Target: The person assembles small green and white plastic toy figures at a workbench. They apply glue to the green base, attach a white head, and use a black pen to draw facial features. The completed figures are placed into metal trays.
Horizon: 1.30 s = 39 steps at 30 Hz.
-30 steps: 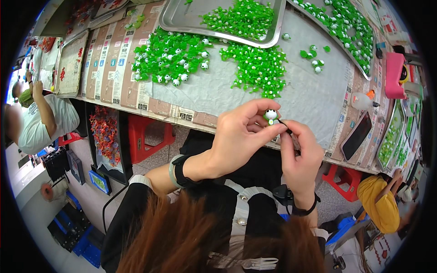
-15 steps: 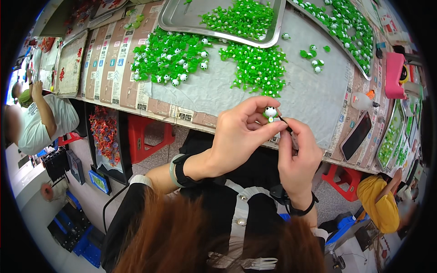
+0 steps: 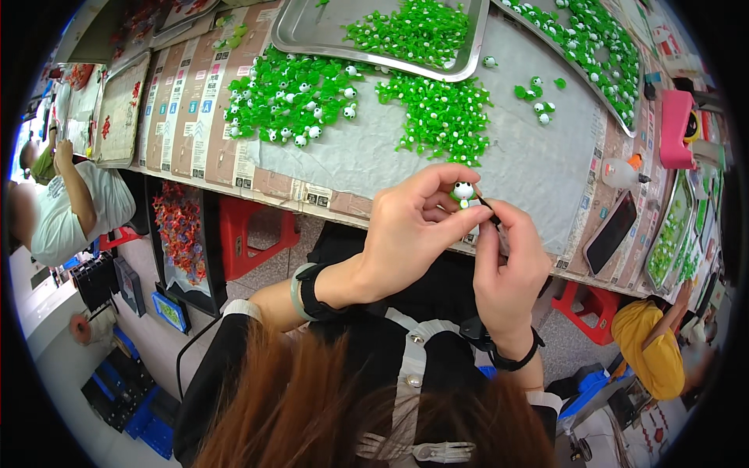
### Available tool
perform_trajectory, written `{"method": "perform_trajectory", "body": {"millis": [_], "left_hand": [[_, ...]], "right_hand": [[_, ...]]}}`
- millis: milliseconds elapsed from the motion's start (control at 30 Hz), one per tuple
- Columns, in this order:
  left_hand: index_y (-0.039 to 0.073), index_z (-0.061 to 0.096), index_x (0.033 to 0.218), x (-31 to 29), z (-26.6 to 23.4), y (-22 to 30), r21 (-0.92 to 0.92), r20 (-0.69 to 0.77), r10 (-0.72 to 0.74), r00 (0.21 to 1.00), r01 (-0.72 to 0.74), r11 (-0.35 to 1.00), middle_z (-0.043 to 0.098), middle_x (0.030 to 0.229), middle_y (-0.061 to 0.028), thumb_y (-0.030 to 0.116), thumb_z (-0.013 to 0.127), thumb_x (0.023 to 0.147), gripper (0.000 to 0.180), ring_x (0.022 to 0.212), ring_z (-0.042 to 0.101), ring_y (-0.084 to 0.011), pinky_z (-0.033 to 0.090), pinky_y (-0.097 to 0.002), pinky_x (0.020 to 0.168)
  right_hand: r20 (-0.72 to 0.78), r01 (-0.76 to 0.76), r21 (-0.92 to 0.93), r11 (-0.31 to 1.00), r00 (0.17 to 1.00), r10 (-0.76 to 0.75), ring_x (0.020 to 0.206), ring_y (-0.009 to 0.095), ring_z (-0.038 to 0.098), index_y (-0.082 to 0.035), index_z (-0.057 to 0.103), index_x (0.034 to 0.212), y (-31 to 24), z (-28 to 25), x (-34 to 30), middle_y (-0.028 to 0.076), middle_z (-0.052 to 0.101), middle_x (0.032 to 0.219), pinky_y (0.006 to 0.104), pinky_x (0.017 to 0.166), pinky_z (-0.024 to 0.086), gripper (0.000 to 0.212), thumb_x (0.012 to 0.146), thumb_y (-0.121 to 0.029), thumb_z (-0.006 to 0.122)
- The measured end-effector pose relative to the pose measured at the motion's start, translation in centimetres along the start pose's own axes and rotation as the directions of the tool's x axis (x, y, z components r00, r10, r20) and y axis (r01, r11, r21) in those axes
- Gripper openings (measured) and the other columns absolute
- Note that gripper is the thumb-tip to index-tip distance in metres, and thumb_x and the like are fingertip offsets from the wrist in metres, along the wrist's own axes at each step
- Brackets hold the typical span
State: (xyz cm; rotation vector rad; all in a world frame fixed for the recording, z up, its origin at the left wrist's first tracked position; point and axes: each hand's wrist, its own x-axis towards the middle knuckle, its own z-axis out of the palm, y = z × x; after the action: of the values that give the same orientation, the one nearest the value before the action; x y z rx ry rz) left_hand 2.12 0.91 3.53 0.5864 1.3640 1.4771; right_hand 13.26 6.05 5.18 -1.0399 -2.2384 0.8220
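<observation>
Between the thumb and fingers of my left hand (image 3: 409,222) is a small green-and-white figurine (image 3: 463,192) with black eye spots. My right hand (image 3: 511,261) pinches a thin dark tool (image 3: 488,209), perhaps a fine brush; its tip is close to the figurine, and I cannot tell whether they touch. Both hands are held over the table's near edge. Just beyond them lies a heap of green pieces with white spots (image 3: 445,121). Farther left is a pile of green pieces with white heads (image 3: 292,97).
A metal tray (image 3: 312,48) of green pieces stands at the back, with another tray (image 3: 624,117) at the far right. A phone (image 3: 611,232), a squeeze bottle (image 3: 624,171) and a pink holder (image 3: 676,129) lie to the right. Other people sit at both sides; red stools (image 3: 242,238) stand below.
My hands stay almost in the same place, with the dark tool's tip shifting very slightly by the figurine. At the far right, the person in yellow has moved an arm a little.
</observation>
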Motion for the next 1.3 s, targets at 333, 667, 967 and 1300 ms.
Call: {"method": "perform_trajectory", "body": {"millis": [333, 667, 967, 1300], "left_hand": [[-0.004, 0.047, 0.098, 0.10, -0.13, 0.04, 0.042, 0.001, 0.023, 1.000, -0.024, 0.999, 0.055, 0.088, -0.0079, -0.004, 0.057, 0.072, 0.028, 0.073, 0.055, -0.0075, 0.047, -0.0161, 0.061], [-0.005, 0.047, 0.098, 0.10, -0.34, 0.23, 0.019, 0.027, -0.016, 0.999, 0.016, 1.000, 0.054, 0.088, -0.0081, -0.005, 0.056, 0.072, 0.028, 0.074, 0.055, -0.0085, 0.048, -0.0175, 0.063], [-0.005, 0.046, 0.099, 0.25, -0.37, 0.07, 0.032, 0.032, -0.025, 0.999, 0.024, 0.999, 0.054, 0.088, -0.0089, -0.004, 0.057, 0.072, 0.029, 0.073, 0.055, -0.0088, 0.048, -0.0182, 0.063], [-0.005, 0.045, 0.099, 0.40, -0.43, 0.09, -0.081, 0.060, -0.096, 0.994, 0.101, 0.992, 0.055, 0.086, -0.0088, -0.003, 0.057, 0.072, 0.029, 0.069, 0.055, -0.0086, 0.049, -0.0192, 0.061]], "right_hand": [[0.021, -0.037, 0.056, 0.998, 0.999, 0.036, 0.054, 0.023, 0.054, -0.002, 0.052, 0.087, -0.02, 0.15, 0.04, 0.010, 0.055, 0.072, 0.0289, 0.047, 0.041, 0.017, 0.070, 0.004, 0.052], [0.074, -0.056, 0.057, 0.997, 0.996, 0.052, 0.056, 0.023, 0.054, -0.002, 0.051, 0.087, -0.17, -0.36, 0.18, 0.010, 0.055, 0.072, 0.0294, 0.047, 0.041, 0.018, 0.070, 0.004, 0.052], [0.078, -0.077, 0.061, 0.995, 0.994, 0.072, 0.057, 0.024, 0.054, -0.002, 0.051, 0.086, -0.07, -0.27, 0.14, 0.010, 0.055, 0.072, 0.0298, 0.048, 0.041, 0.017, 0.070, 0.004, 0.051], [0.103, -0.081, 0.087, 0.993, 0.992, 0.072, 0.056, 0.024, 0.054, -0.003, 0.051, 0.085, 0.38, -0.14, 0.09, 0.010, 0.055, 0.072, 0.0297, 0.048, 0.041, 0.015, 0.071, 0.003, 0.050]]}}
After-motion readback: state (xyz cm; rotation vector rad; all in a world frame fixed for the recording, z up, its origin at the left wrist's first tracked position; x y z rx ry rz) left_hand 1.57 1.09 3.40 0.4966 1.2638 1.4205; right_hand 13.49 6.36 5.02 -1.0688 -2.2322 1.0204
